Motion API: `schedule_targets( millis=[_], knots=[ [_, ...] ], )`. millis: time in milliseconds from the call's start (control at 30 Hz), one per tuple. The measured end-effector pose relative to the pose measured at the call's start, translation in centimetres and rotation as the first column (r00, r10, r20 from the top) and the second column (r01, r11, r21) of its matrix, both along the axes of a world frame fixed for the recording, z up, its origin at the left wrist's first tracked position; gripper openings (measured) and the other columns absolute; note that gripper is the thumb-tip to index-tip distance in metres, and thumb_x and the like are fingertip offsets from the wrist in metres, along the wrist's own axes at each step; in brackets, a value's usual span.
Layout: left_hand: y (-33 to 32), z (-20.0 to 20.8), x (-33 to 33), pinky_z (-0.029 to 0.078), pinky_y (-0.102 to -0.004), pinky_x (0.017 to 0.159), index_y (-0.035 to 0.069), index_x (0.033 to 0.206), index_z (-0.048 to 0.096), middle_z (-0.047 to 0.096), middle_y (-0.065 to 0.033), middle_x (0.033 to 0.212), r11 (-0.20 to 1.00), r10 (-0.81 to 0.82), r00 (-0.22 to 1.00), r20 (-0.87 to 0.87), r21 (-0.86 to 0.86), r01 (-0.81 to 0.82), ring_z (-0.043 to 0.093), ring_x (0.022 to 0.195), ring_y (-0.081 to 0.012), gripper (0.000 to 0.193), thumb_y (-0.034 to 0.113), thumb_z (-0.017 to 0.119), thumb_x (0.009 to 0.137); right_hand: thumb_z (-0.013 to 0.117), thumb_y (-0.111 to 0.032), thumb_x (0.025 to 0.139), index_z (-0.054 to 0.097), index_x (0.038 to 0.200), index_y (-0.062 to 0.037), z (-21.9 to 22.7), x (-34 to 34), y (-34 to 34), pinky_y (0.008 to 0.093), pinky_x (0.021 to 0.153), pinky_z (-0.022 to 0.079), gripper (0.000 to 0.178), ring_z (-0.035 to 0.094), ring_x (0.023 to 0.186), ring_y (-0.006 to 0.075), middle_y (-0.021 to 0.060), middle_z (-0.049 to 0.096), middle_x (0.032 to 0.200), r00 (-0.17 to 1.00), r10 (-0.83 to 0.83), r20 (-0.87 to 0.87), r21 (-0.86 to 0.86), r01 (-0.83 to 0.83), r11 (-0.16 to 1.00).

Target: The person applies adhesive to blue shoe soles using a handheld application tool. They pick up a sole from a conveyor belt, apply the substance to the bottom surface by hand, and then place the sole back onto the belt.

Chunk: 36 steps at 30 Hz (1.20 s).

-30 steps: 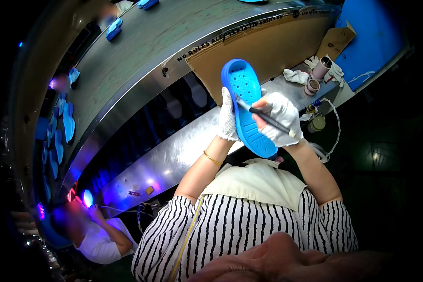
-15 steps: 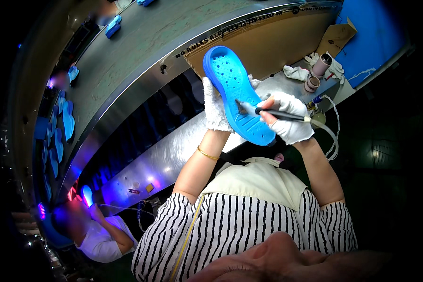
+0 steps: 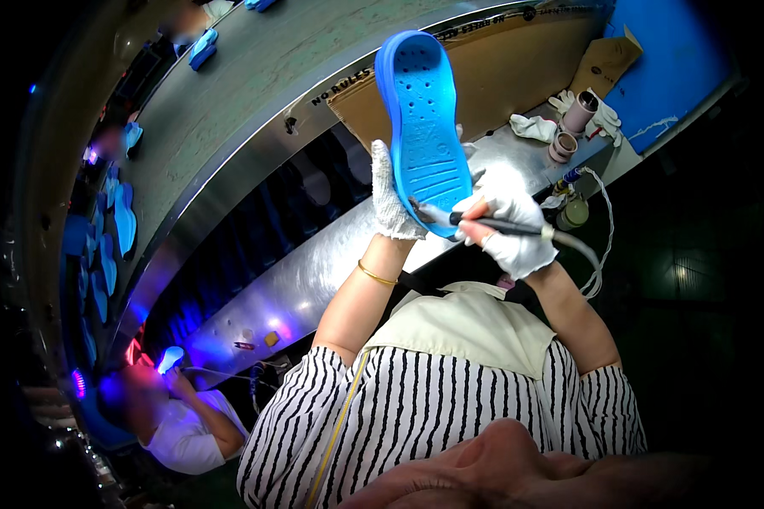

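A bright blue shoe sole (image 3: 426, 127), dotted with small holes and ridged near its lower end, is held up tilted before me. My left hand (image 3: 392, 199), in a white glove, is closed around its left side and underside, with the thumb along the edge. In my right hand (image 3: 514, 222), gloved with some fingertips bare, is a brush (image 3: 502, 225) with a dark handle, pinched like a pen. Its bristles touch the sole's inner face near the lower left rim. A pale hose (image 3: 581, 248) runs from the handle's end.
A conveyor belt (image 3: 255, 93) carrying blue soles (image 3: 124, 219) curves past at left. Below it stretches a metal shelf (image 3: 301, 270). Cups (image 3: 580, 114) and spare gloves (image 3: 533, 128) sit at right, by cardboard (image 3: 492, 85). A co-worker (image 3: 187, 424) holds a lit sole at lower left.
The sole has shifted upward and turned more upright. The brush has moved from the middle of the sole to its lower left edge, my right hand dropping slightly left.
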<state>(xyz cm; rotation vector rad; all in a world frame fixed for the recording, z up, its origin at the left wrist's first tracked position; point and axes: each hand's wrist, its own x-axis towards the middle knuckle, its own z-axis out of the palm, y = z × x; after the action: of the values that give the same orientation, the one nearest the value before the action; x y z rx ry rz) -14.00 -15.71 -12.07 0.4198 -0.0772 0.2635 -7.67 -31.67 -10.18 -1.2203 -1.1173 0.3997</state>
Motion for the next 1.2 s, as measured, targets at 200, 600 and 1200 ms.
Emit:
schedule_targets(
  millis=[200,600,1200],
  knots=[
    [-0.5,0.3,0.1,0.039,-0.0482,0.103,0.009,0.143,0.026,0.036,-0.0171,0.142,0.99,0.106,0.993,0.044,0.092,-0.11,0.043,0.125,-0.0323,0.087,0.07,0.041,0.083,0.064,0.004,0.078,0.058,0.085,0.0001,-1.2,-0.2,-0.4,0.0239,0.06,0.05,0.01,0.06,0.064,0.0114,0.0089,0.064,0.079,0.984,-0.164,-0.065,-0.003,0.164,0.986],
    [0.4,1.3,0.1,0.027,-0.0512,0.109,0.005,0.144,0.024,0.03,-0.023,0.144,0.994,0.064,0.997,0.038,0.09,-0.067,0.034,0.13,-0.0397,0.092,0.07,0.041,0.081,0.065,0.006,0.077,0.06,0.084,-0.0001,-0.9,0.7,-0.9,0.0241,0.064,0.048,0.01,0.061,0.07,0.0129,0.0092,0.063,0.082,0.999,0.03,-0.013,-0.023,-0.03,0.999],
    [3.6,1.3,1.1,0.051,-0.0427,0.088,-0.004,0.122,0.051,0.059,-0.0235,0.113,0.989,0.046,0.969,-0.242,0.145,-0.011,0.062,0.098,-0.031,0.06,0.047,0.049,0.091,0.063,0.003,0.08,0.053,0.088,-0.0019,1.0,2.2,-2.0,0.0247,0.069,0.048,0.014,0.059,0.074,0.0114,0.0067,0.062,0.084,0.956,0.221,-0.195,-0.145,-0.251,0.957]
  ],
)
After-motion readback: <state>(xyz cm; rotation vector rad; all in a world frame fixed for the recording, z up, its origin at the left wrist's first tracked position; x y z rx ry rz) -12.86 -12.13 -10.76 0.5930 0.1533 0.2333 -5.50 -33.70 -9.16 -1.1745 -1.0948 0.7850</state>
